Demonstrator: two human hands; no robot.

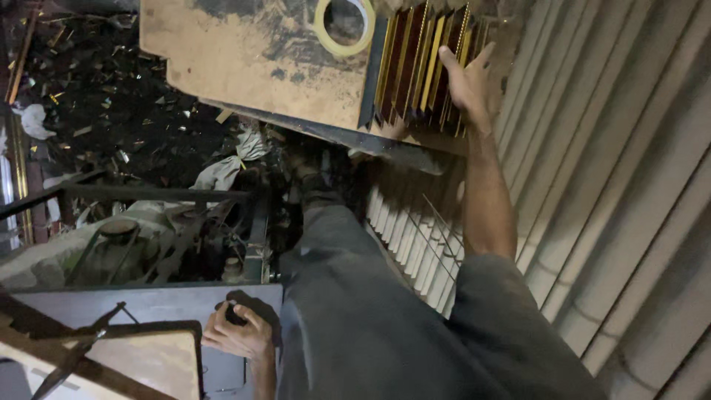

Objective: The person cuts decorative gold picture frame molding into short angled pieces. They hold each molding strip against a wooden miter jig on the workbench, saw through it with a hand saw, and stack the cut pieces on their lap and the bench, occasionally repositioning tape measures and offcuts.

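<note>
My right hand [465,80] reaches far forward and rests with spread fingers on a row of dark red and gold moulding strips [416,63] standing on edge on a worn wooden board [252,59]. A roll of yellow tape [344,30] lies on the board just left of the strips. My left hand [237,331] is low at the bottom, curled around a small dark knob on a grey machine surface [148,304]. My grey trousers fill the space between the two hands.
Long pale moulding lengths [615,185] lean along the right side, with more white strips [415,237] below the board. The dark floor [111,96] at left is littered with scraps, rags and metal frames. A wooden panel [148,359] sits at bottom left.
</note>
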